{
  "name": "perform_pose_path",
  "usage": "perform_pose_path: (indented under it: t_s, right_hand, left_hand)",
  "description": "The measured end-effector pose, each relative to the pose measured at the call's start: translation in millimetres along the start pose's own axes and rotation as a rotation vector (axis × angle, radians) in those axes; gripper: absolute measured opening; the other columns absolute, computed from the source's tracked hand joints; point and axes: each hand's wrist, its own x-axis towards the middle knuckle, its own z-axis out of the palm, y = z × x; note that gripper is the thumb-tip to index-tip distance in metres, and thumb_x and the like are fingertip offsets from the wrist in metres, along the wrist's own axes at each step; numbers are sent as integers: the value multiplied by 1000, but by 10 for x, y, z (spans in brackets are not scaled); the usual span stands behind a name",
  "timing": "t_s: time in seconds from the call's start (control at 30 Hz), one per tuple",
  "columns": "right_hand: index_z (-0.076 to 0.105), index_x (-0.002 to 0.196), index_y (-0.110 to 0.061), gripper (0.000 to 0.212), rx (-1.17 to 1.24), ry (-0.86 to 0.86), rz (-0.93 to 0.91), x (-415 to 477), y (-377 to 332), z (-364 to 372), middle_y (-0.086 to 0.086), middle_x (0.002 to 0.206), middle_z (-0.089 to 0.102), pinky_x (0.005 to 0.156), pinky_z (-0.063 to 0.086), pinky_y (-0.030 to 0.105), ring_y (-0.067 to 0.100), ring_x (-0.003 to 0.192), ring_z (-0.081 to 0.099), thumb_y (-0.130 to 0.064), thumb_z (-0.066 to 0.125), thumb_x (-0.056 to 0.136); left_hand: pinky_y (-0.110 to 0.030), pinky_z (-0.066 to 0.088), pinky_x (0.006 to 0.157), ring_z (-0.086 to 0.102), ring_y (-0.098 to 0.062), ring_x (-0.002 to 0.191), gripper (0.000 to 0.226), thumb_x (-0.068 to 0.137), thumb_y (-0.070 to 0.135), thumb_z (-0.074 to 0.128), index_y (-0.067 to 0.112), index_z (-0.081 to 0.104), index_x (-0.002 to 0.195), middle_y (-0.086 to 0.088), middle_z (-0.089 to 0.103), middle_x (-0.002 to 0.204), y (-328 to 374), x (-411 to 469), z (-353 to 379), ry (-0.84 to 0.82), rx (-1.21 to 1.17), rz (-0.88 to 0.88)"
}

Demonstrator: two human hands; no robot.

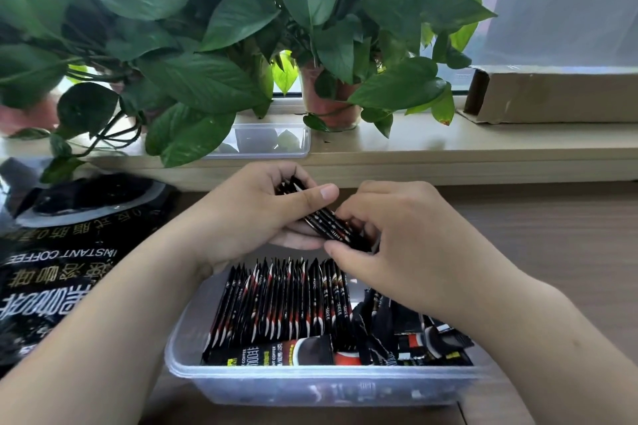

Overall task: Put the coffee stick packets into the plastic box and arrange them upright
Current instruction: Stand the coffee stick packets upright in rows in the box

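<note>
Left grip point(255, 214) clamped round a bundle of coffee stick packets point(331, 226), thumb across the top. Right grip point(407, 241) pinches the bundle's near end w/ fingertips. The bundle is held just above the far edge of the plastic box point(310, 390). Packets are slim, black w/ red & white marks. In the box: upright row point(276, 304) on the left, loose packets point(414, 338) jumbled on the right, one flat along the front. Left on the surface point(552, 235): opened black coffee bag point(62, 252). On the windowsill point(448, 145): clear lid point(269, 140), potted plants point(207, 45), cardboard box point(552, 93). Forearms hide the box's side edges.

The one head-worn view looks forward and down, close over the plastic box point(310, 386), facing the windowsill point(448, 145).
</note>
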Motion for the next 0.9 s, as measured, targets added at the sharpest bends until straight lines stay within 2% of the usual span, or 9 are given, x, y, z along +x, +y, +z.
perform_pose_path:
  t_s: [0.1,0.2,0.3,0.33,0.43,0.5,0.6,0.8,0.9]
  right_hand:
    - [70,73,-18,17,9,-2,74,3,24,-28,-7,67,62,61,46,31,11,63,56,-33,69,79]
    - [75,74,-21,11,95,53,192,-6,87,-148,-10,62,67,58,48,26,9,62,61,-31,72,76]
    - [76,69,-22,8,244,164,341,-8,221,-235,-9,58,69,57,53,24,8,56,64,-26,76,76]
    - [76,69,-21,9,299,203,383,-14,260,-232,-6,58,70,60,57,28,12,57,66,-25,76,77]
    - [76,69,-17,12,381,274,478,-34,327,-170,0,59,70,65,59,44,23,61,67,-26,75,77]
    - [75,67,-15,15,392,296,511,-51,346,-107,1,59,69,66,58,44,24,62,66,-27,74,77]
    - [74,67,-16,16,360,316,513,-66,342,-25,-1,58,69,64,56,37,20,60,65,-27,75,78]
    - [75,68,-19,13,291,320,485,-76,348,47,-5,58,68,60,50,28,14,60,63,-30,75,76]
    - [74,68,-18,14,297,321,481,-82,358,46,-4,58,69,60,51,30,14,60,63,-29,74,77]
  left_hand:
    - [-30,63,64,77,-25,74,40,75,41,64,7,59,96,-14,78,86,15,-1,28,-36,-4,25]
    - [-35,62,64,75,-25,73,35,84,42,58,11,56,102,-8,76,88,-12,32,6,93,152,190]
    - [-27,55,59,65,-15,63,1,95,19,63,20,63,94,-2,72,81,-32,31,-86,233,458,426]
    - [-22,50,56,58,-11,57,7,94,13,64,19,66,90,-1,70,75,-21,27,-99,223,534,457]
    - [-20,39,48,46,-5,44,21,94,24,61,17,70,76,0,65,57,97,6,32,6,802,270]
    - [-26,39,50,44,-10,44,39,96,41,55,11,70,76,-4,60,54,138,40,200,-156,1050,114]
    - [-29,35,52,42,-18,49,58,92,58,53,6,66,70,-2,47,52,156,112,470,-290,1231,-17]
    - [-27,32,52,45,-8,51,45,85,50,67,17,60,55,5,48,52,156,191,666,-369,1237,-104]
    - [-27,36,56,47,-15,56,39,80,41,70,16,58,52,4,49,54,114,182,684,-329,1139,-153]
